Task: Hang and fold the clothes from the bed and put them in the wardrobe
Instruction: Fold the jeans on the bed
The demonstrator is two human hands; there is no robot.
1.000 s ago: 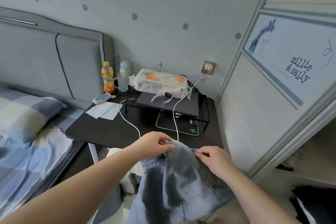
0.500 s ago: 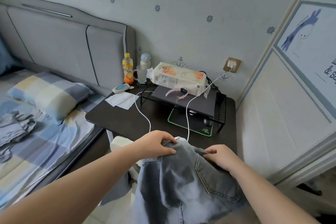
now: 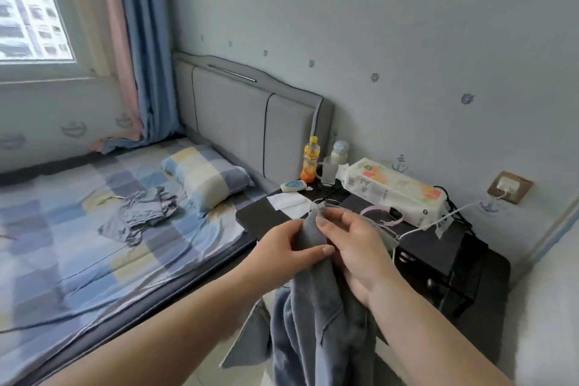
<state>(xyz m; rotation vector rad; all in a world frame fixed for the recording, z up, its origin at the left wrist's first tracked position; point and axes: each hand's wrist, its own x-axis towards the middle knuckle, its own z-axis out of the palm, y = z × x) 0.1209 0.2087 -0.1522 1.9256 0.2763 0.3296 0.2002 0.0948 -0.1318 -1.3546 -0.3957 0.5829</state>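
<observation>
A pair of faded blue denim jeans (image 3: 316, 316) was held up in front of the person, above the floor beside the bed, with the bunched upper end raised between both hands and the rest hanging down towards the bottom of the view. The left hand (image 3: 282, 247) was curled round the fabric from the left, its thumb pressed across the cloth. The right hand (image 3: 354, 247) gripped the same gathered part from the right, the fingers wrapped over the denim near its top end.

On the bed (image 3: 94, 229), which was covered by a blue, grey and yellow checked sheet, a crumpled grey garment (image 3: 138, 216) was left lying near the middle, just beside a checked pillow (image 3: 206, 178) that was set against the grey padded headboard (image 3: 250, 122).

Behind the hands a dark bedside bench (image 3: 463, 247) was seen. On it were placed an orange drink bottle with a yellow cap (image 3: 310, 160), a clear glass mug (image 3: 329, 170), a soft pack of tissues (image 3: 394, 188), a white folded tissue (image 3: 286, 202) and a small white and blue tube (image 3: 293, 186). A white cable (image 3: 438, 222) was run from a charger in the wall socket (image 3: 509, 188) down across the bench. A blue curtain (image 3: 150, 47) was hung beside the window (image 3: 31, 3) at the far left.
</observation>
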